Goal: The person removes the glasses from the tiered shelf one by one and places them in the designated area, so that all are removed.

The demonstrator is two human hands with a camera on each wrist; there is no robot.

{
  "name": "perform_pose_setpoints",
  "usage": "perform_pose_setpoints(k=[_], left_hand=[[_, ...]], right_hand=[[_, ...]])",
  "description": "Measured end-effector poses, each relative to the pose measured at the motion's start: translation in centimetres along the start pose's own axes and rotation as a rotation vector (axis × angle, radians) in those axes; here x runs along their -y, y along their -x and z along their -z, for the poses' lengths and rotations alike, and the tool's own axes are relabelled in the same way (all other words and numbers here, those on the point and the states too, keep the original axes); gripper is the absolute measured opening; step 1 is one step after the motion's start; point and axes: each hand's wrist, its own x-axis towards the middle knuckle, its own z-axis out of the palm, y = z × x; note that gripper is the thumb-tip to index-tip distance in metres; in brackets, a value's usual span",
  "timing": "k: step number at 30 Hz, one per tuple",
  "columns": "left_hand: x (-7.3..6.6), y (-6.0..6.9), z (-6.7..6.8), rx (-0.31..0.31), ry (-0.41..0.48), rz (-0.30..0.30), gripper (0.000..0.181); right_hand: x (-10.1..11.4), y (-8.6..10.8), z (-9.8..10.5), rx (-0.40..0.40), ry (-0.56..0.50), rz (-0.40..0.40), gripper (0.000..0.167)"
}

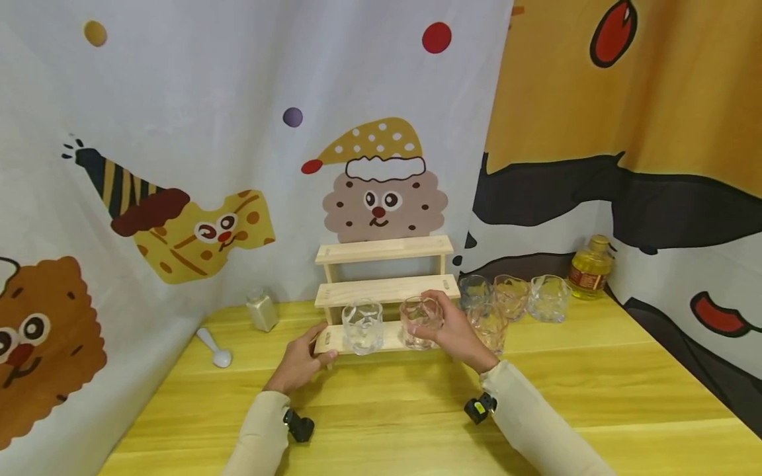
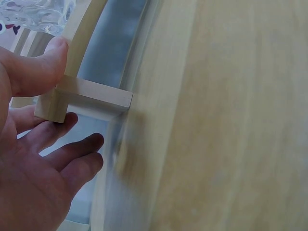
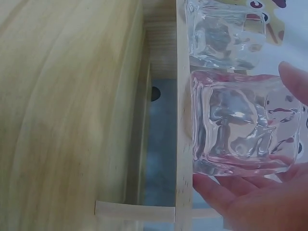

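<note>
A three-step wooden rack (image 1: pixel 381 290) stands on the table against the curtain. My left hand (image 1: pixel 300 362) grips the left end of its lowest board, and in the left wrist view the thumb lies over the board (image 2: pixel 82 41) with the fingers around its end. On that board, to the left, stands a clear glass tumbler (image 1: pixel 363 328). Right of it is a pinkish glass tumbler (image 3: pixel 236 127), which my right hand (image 1: pixel 457 336) holds between thumb and fingers. The tumbler's base is at the board, and a small gap separates the two tumblers in the head view.
Right of the rack are several more tumblers: a bluish one (image 1: pixel 475 291), pinkish ones (image 1: pixel 510 296) and a clear one (image 1: pixel 549 299). A yellow oil bottle (image 1: pixel 591 268) stands in the far right corner. To the left are a white-filled jar (image 1: pixel 262 311) and a spoon (image 1: pixel 215 349).
</note>
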Motion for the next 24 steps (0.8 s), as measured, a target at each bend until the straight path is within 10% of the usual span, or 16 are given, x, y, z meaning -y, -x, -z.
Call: perform_pose_setpoints(k=[24], left_hand=[[0.5, -0.2, -0.2, 0.007, 0.034, -0.007, 0.067]], right_hand=[[0.0, 1.6, 0.8, 0.050, 0.078, 0.061, 0.072]])
